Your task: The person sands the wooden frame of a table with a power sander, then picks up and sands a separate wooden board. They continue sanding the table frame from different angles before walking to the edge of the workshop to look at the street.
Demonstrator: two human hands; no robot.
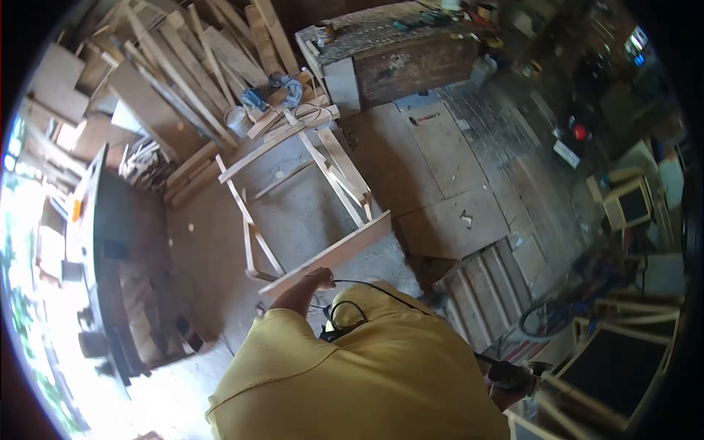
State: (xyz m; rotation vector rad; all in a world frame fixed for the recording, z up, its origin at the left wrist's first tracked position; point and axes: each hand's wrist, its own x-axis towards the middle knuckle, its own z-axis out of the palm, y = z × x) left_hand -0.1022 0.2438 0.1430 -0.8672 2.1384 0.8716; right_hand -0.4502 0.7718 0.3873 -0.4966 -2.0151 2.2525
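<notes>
My left hand (320, 279) is closed at the near edge of a long reddish board (330, 253), by a black cable (389, 291); what its fingers hold is too small to make out. That board lies across the near end of a wooden frame (253, 213) with slanting legs, standing on the floor. Low on the right, my right hand (504, 396) is wrapped round a dark power tool (510, 375), held out beside my body. The tool's far end is near a metal-coloured disc-like part, and most of my right fingers are hidden.
Planks (176, 66) lean at the back left. A workbench (411, 70) stands at the back, and a large machine table (95, 220) at the left. A hammer (424, 119) lies on floor panels. Framed dark panels (616, 367) stand at the lower right, near a slatted opening (488, 293).
</notes>
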